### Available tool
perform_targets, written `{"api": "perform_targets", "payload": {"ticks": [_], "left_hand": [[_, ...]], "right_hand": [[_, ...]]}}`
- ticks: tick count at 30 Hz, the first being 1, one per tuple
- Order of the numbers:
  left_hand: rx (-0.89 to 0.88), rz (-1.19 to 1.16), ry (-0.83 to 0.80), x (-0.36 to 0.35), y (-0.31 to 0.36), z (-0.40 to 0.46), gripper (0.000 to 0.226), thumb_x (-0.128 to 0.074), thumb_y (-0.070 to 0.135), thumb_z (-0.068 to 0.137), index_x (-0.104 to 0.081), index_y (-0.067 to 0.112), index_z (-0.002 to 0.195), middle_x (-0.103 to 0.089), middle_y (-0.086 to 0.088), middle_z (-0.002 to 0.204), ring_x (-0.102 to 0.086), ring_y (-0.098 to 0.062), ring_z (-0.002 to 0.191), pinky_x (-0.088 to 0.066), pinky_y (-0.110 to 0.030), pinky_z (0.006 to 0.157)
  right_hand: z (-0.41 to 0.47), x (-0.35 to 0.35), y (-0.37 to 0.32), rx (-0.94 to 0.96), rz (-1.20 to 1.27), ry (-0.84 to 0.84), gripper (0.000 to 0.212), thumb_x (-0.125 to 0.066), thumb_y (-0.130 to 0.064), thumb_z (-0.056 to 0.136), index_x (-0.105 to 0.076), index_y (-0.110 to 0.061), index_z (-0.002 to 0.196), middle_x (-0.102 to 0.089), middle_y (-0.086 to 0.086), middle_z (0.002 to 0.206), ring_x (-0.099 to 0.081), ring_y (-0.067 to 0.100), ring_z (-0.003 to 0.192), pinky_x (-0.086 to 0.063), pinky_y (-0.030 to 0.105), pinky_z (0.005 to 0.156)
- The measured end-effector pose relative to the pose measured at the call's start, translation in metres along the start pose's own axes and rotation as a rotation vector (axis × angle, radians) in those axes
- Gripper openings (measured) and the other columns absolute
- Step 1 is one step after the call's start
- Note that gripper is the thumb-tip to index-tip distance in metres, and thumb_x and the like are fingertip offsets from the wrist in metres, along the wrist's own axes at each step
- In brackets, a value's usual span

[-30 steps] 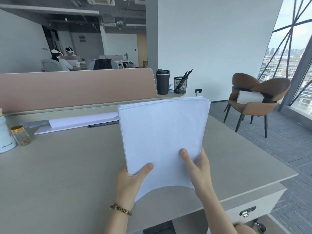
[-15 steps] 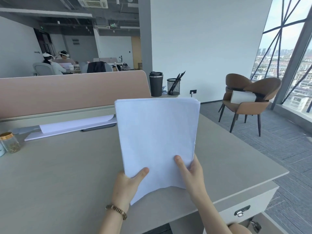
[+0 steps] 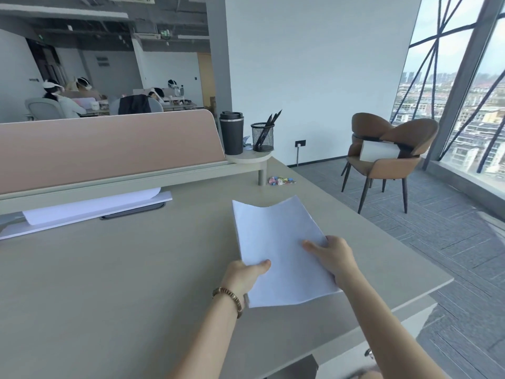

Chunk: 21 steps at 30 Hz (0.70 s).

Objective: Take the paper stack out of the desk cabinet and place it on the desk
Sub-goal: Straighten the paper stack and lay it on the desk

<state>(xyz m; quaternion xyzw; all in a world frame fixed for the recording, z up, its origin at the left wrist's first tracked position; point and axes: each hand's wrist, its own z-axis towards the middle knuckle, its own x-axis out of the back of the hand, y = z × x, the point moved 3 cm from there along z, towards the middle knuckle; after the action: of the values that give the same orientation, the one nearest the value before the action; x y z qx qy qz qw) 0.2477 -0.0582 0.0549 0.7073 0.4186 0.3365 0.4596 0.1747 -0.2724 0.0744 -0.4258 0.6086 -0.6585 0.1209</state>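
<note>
The white paper stack (image 3: pixel 276 242) lies nearly flat, low over the beige desk (image 3: pixel 123 269), right of centre, its far edge slightly curled. My left hand (image 3: pixel 244 274), a beaded bracelet on its wrist, grips the stack's near left edge with the thumb on top. My right hand (image 3: pixel 332 257) holds the right edge, fingers over the top sheet. I cannot tell whether the stack rests on the desk or hovers just above it. The cabinet front under the desk's right end (image 3: pixel 382 348) is barely visible.
A pink divider panel (image 3: pixel 109 149) runs along the back with white sheets and a dark tablet (image 3: pixel 131 213) below it. A black tumbler (image 3: pixel 231 132) and mesh pen cup (image 3: pixel 263 136) stand on a small shelf. Coloured clips (image 3: pixel 281 181) lie beyond the stack. Brown chairs (image 3: pixel 388 157) stand right.
Both hands have lowered the paper stack from upright in front of me to nearly flat over the desk, further forward and right. The camera tilted down slightly.
</note>
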Motion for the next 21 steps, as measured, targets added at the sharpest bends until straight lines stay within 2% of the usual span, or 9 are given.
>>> {"api": "perform_targets", "payload": {"ticks": [4, 7, 8, 9, 11, 14, 16, 18, 21], "left_hand": [[0.052, -0.025, -0.009, -0.02, 0.001, 0.032, 0.064, -0.086, 0.045, 0.048, -0.077, 0.011, 0.101, -0.079, -0.008, 0.106, -0.076, -0.034, 0.098, -0.056, -0.06, 0.092], [0.082, -0.017, 0.007, -0.032, 0.011, 0.045, 0.067, -0.083, 0.046, 0.052, -0.073, 0.01, 0.107, -0.077, -0.006, 0.112, -0.076, -0.036, 0.1, -0.06, -0.05, 0.089], [0.087, -0.015, 0.013, -0.036, 0.017, 0.047, 0.063, -0.083, 0.045, 0.058, -0.072, 0.009, 0.109, -0.076, -0.005, 0.111, -0.075, -0.035, 0.093, -0.062, -0.043, 0.079], [0.09, -0.022, 0.02, -0.039, 0.021, 0.051, 0.057, -0.081, 0.041, 0.067, -0.071, 0.006, 0.111, -0.074, -0.003, 0.108, -0.07, -0.031, 0.083, -0.055, -0.034, 0.067], [0.092, -0.037, 0.043, -0.045, 0.028, 0.063, 0.045, -0.075, 0.034, 0.081, -0.069, 0.002, 0.111, -0.063, -0.002, 0.097, -0.053, -0.024, 0.069, -0.039, -0.024, 0.053], [0.071, -0.048, 0.116, -0.052, 0.039, 0.085, 0.022, -0.067, 0.024, 0.088, -0.06, 0.006, 0.098, -0.048, -0.002, 0.084, -0.034, -0.018, 0.05, -0.024, -0.012, 0.034], [0.042, -0.022, 0.175, -0.057, 0.045, 0.101, 0.017, -0.063, 0.02, 0.087, -0.051, 0.009, 0.089, -0.043, -0.001, 0.075, -0.031, -0.017, 0.05, -0.023, -0.013, 0.034], [-0.016, 0.033, 0.223, -0.062, 0.049, 0.115, 0.022, -0.06, 0.016, 0.086, -0.039, 0.012, 0.08, -0.038, 0.002, 0.067, -0.032, -0.017, 0.05, -0.025, -0.018, 0.04], [-0.071, 0.186, 0.261, -0.067, 0.055, 0.129, 0.023, -0.058, 0.016, 0.084, -0.037, 0.012, 0.077, -0.041, 0.002, 0.065, -0.039, -0.017, 0.051, -0.03, -0.024, 0.045]], "right_hand": [[0.033, 0.009, 0.005, -0.047, -0.066, -0.044, 0.04, -0.072, -0.044, 0.077, -0.069, -0.007, 0.094, -0.071, 0.007, 0.099, -0.068, 0.028, 0.09, -0.048, 0.031, 0.063], [0.059, 0.009, 0.012, -0.061, -0.161, -0.059, 0.042, -0.066, -0.043, 0.083, -0.065, -0.007, 0.104, -0.067, 0.008, 0.105, -0.062, 0.029, 0.093, -0.044, 0.031, 0.069], [0.067, 0.007, 0.013, -0.061, -0.197, -0.064, 0.042, -0.065, -0.043, 0.084, -0.064, -0.007, 0.106, -0.066, 0.008, 0.105, -0.06, 0.029, 0.093, -0.044, 0.032, 0.071], [0.075, 0.006, 0.015, -0.057, -0.233, -0.064, 0.042, -0.063, -0.043, 0.085, -0.063, -0.007, 0.106, -0.065, 0.008, 0.104, -0.059, 0.029, 0.093, -0.045, 0.032, 0.072], [0.091, 0.005, 0.015, -0.042, -0.296, -0.056, 0.041, -0.06, -0.043, 0.085, -0.063, -0.007, 0.103, -0.065, 0.007, 0.101, -0.06, 0.029, 0.093, -0.046, 0.033, 0.073], [0.118, 0.004, 0.01, -0.025, -0.338, -0.042, 0.027, -0.056, -0.036, 0.082, -0.057, -0.009, 0.084, -0.064, 0.008, 0.092, -0.059, 0.03, 0.087, -0.043, 0.032, 0.066], [0.135, 0.004, 0.006, -0.017, -0.345, -0.041, 0.019, -0.055, -0.03, 0.081, -0.048, -0.013, 0.074, -0.06, 0.007, 0.087, -0.056, 0.03, 0.083, -0.039, 0.031, 0.062], [0.151, 0.004, 0.002, -0.012, -0.35, -0.05, 0.02, -0.054, -0.026, 0.081, -0.043, -0.014, 0.069, -0.056, 0.005, 0.081, -0.053, 0.029, 0.082, -0.037, 0.03, 0.061], [0.173, 0.004, -0.002, -0.026, -0.358, -0.07, 0.016, -0.054, -0.023, 0.08, -0.046, -0.012, 0.071, -0.055, 0.005, 0.079, -0.055, 0.029, 0.082, -0.04, 0.029, 0.063]]}}
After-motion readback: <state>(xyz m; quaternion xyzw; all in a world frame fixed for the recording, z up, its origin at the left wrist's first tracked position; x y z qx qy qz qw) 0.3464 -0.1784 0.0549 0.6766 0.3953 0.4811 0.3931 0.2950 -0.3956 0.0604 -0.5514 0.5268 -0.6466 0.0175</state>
